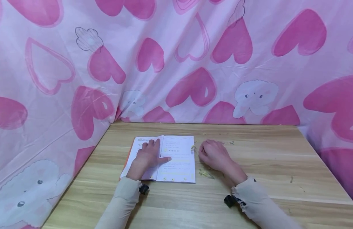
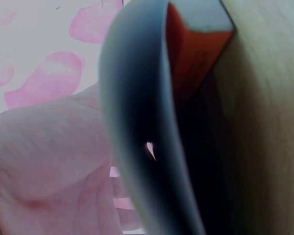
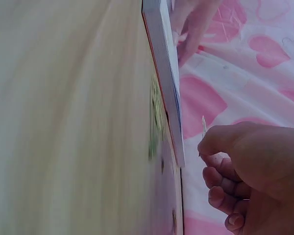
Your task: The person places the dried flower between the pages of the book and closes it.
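Note:
An open book (image 1: 177,162) with printed white pages lies on the table. My left hand (image 1: 147,157) rests on its left page with the fingers extended and the thumb reaching over the fold. A page edge (image 2: 137,122) curves up close to the left wrist camera, hiding part of that hand. Just right of the book is my right hand (image 1: 214,155), fingers curled. Between its thumb and forefinger it pinches a small pale sprig (image 3: 204,122), mostly hidden by the fingertips. Small yellow flowers (image 1: 193,148) show at the book's right edge, beside this hand.
A sprig of yellow flowers (image 1: 205,173) lies on the wooden table (image 1: 268,159) near the book's lower right corner. Small plant bits (image 1: 231,142) are scattered behind the right hand. Pink heart-patterned cloth (image 1: 187,63) hangs at the back and both sides.

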Tool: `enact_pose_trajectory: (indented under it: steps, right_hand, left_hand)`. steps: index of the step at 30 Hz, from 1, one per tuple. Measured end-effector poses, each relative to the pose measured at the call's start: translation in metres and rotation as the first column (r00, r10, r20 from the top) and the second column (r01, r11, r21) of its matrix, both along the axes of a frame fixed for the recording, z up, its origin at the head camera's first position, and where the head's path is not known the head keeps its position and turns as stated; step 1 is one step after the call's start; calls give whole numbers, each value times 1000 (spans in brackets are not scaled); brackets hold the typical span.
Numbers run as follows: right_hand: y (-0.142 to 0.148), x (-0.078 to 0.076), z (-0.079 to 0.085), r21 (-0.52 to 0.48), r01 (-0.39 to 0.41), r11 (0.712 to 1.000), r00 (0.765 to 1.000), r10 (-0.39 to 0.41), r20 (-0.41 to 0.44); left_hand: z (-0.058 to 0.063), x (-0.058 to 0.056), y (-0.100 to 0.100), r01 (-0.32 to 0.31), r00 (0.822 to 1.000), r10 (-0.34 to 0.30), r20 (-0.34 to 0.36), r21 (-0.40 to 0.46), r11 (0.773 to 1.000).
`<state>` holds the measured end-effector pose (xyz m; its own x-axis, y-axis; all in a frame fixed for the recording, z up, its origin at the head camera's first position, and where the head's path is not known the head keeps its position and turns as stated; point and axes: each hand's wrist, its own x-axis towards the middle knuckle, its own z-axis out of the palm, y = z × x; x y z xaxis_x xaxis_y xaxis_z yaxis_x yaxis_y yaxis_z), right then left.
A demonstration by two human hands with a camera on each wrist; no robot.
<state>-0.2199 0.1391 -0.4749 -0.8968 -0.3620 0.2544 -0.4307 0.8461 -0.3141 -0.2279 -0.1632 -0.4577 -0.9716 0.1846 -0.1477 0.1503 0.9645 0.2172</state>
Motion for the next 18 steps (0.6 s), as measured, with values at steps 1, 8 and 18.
enact_pose_trajectory:
  steps: [1, 8, 18]
  right_hand:
    - [-4, 0, 0, -9, -4, 1000, 1000, 4, 0]
    - [-33, -1, 2, -31, -18, 999, 999, 19, 30]
    - [-55, -11, -4, -29, -30, 999, 997, 32, 70]
  left_hand:
    - [0, 0, 0, 0, 1000, 0, 1, 1, 1000]
    - [-1, 0, 0, -5, 1000, 5, -1, -9, 1000]
    - [-1, -1, 1, 5, 1000, -5, -2, -11, 1000]
